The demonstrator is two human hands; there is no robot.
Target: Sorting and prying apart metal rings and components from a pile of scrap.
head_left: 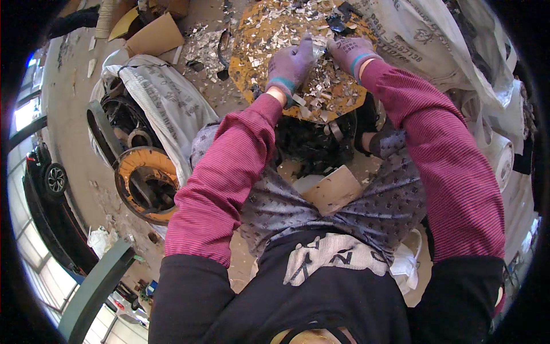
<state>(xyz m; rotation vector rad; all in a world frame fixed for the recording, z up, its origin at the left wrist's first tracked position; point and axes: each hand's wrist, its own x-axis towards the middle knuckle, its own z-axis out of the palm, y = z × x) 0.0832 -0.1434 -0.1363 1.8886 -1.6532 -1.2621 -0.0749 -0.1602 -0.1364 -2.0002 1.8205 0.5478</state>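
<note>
Both hands wear purple knit gloves with teal cuffs, held over a worn yellow many-sided board [249, 57] strewn with silvery scraps [281, 26]. My left hand [290, 62] is closed with its thumb uppermost, at the middle of the board. Close on its right, my right hand [352, 53] is closed too, fingers pointing toward the left one. A small pale, shiny piece [318, 51] shows in the gap between them, beside the left fingers. What each hand grips is mostly hidden by the gloves. Just beyond the right hand lies a crumpled black scrap [338, 24].
A white woven sack [166, 92] full of black parts stands at left, near an orange-rimmed ring [129, 172]. Large printed sacks [412, 46] crowd the right. Black debris [315, 143] lies below the board, near a cardboard piece [338, 192]. A car [48, 200] is far left.
</note>
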